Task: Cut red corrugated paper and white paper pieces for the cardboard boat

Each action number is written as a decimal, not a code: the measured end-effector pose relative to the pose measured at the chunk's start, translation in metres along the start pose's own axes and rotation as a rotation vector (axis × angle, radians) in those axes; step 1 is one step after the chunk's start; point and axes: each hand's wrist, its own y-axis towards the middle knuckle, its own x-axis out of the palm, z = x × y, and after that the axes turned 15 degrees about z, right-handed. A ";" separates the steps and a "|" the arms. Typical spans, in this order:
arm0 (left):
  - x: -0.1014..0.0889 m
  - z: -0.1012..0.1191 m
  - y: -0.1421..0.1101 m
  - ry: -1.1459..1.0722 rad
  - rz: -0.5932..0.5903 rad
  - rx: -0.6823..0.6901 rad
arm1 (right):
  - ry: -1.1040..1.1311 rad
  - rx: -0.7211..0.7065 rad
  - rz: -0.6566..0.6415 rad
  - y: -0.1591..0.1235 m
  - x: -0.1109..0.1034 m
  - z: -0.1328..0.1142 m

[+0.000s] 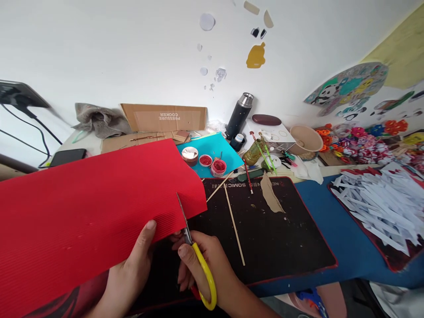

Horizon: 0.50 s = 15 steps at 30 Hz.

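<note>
A large sheet of red corrugated card (109, 190) spans the left side of the view, raised above the desk. My left hand (132, 260) grips its lower edge, thumb on top and fingers hidden underneath. My right hand (208, 260) is wrapped round the yellow handle of a pair of scissors (203, 269). One blade lies over the card near its right end, pointing away from me; the other blade is hidden beneath. The blades sit across the card's near edge, a short way in from the right end.
A black mat (281, 238) bears thin wooden sticks (235, 227) and a torn cardboard piece (271, 194). Behind are paint pots (218, 167) on a blue sheet (228, 150), a black flask (239, 115), and brushes in a jar (251, 155). White paper strips (380, 203) pile at the right.
</note>
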 end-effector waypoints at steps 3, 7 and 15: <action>0.004 0.008 -0.001 0.089 0.129 0.065 | 0.012 -0.024 -0.030 0.000 -0.002 -0.002; 0.006 0.020 0.001 0.115 0.132 0.096 | 0.007 -0.144 -0.042 -0.002 -0.008 -0.005; -0.003 0.011 0.011 0.138 0.067 0.066 | -0.052 -0.087 -0.059 -0.002 -0.011 -0.001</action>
